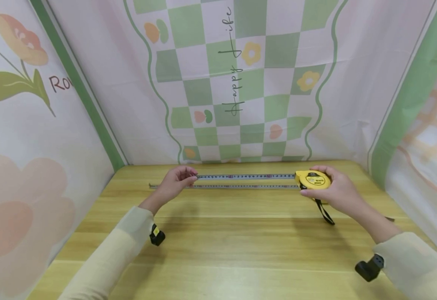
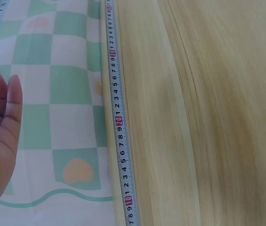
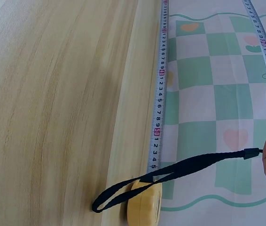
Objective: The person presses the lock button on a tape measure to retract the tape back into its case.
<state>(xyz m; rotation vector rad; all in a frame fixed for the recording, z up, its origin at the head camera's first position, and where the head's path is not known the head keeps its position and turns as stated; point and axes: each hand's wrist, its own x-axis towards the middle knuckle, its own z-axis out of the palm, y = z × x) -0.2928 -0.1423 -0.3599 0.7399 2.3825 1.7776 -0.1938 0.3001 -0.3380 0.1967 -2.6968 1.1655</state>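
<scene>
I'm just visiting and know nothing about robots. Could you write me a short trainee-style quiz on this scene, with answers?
1. Multiple choice: which hand holds the yellow tape measure?
a) the left
b) the right
c) neither
2. True or false: only one measuring blade is drawn out here.
3. Fill in: the strap on the held tape measure is coloured ____.

Key:
1. b: the right hand holds it, while the left hand pinches the end of its blade.
2. False: a second blade runs along the wooden table.
3. Black.
</scene>
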